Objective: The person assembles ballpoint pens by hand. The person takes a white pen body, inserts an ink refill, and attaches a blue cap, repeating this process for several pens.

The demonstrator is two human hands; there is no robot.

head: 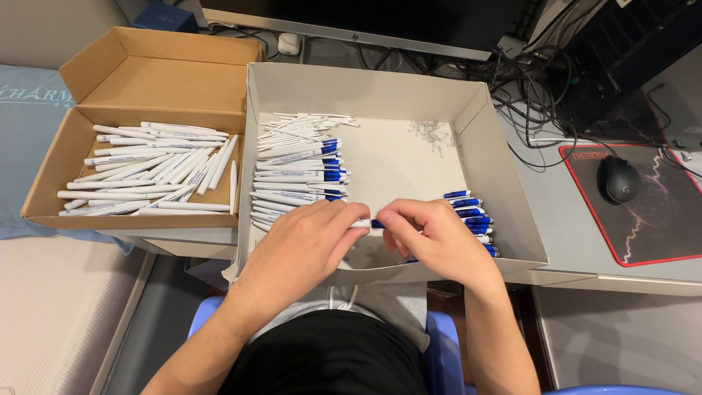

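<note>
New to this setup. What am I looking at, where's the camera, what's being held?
There is no machine here: a person works with two bare hands. The single picture comes from a camera worn on the person's head, looking down, so the forearms enter from the bottom edge.

The left hand and the right hand meet over a white cardboard tray and together hold one white pen with a blue end; only a short piece shows between them.

In the tray lie a stack of white-and-blue pens on the left, a small row of blue-tipped parts by the right hand, thin white sticks and tiny clear bits near the back.

To the left, a brown box holds plain white pen bodies. To the right sit a computer mouse on a mouse pad, with cables behind.
</note>
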